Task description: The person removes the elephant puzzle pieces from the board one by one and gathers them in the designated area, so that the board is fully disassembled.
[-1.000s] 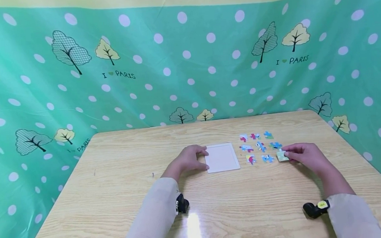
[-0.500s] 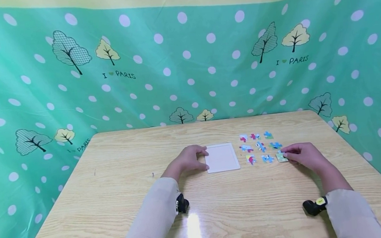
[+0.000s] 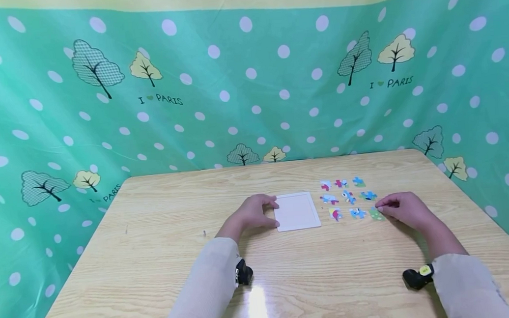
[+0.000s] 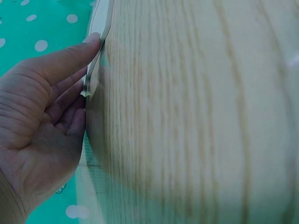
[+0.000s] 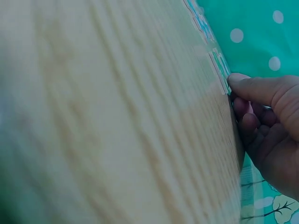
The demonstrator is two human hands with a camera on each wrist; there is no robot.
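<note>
In the head view, my left hand [image 3: 256, 212] holds the left side of a square white puzzle tray [image 3: 297, 211], thumb and fingers spread along that edge. The left wrist view has my thumb on the rim of the tray [image 4: 99, 21]. At the right, my right hand [image 3: 402, 209] pinches the edge of a green puzzle piece [image 3: 376, 214] that lies flat on the table. In the right wrist view, my thumb touches the end of the green puzzle piece [image 5: 221, 70], seen almost edge-on. Its far edge is partly covered by my fingertips.
Several other colourful puzzle pieces [image 3: 348, 197] lie in loose rows between the tray and my right hand. The wooden table [image 3: 315, 273] runs back to a green dotted curtain [image 3: 250, 105]. A small dark speck [image 3: 204, 233] sits left of my left hand.
The green puzzle piece was tilted up in my right hand, its pale side showing; it has been lowered flat at the row's end. My left hand and the tray have stayed put.
</note>
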